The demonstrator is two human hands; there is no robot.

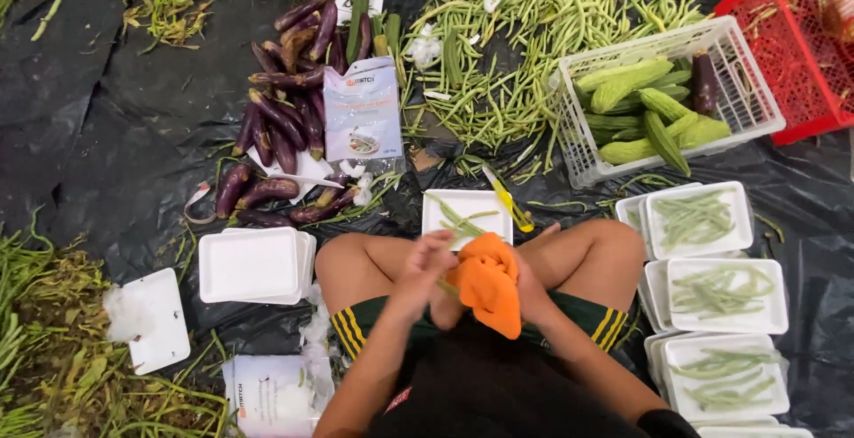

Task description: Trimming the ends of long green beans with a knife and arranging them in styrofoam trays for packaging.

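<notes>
My left hand [423, 269] pinches a thin green bean [447, 289] just above my lap. Against it, my right hand [527, 289] grips an orange cloth [488, 283] that covers part of the bean. Just beyond my knees lies a white foam tray [468, 214] holding a few green beans. A yellow-handled knife [507, 198] rests at that tray's right edge.
Purple eggplants [285, 118] lie to the left beside a printed bag [363, 111]. A heap of long green beans [534, 29] spreads at the back. A white basket [663, 104] holds gourds; a red crate [801, 47] stands beyond. Stacked empty trays [253, 265] sit left, wrapped bean trays [725, 296] right.
</notes>
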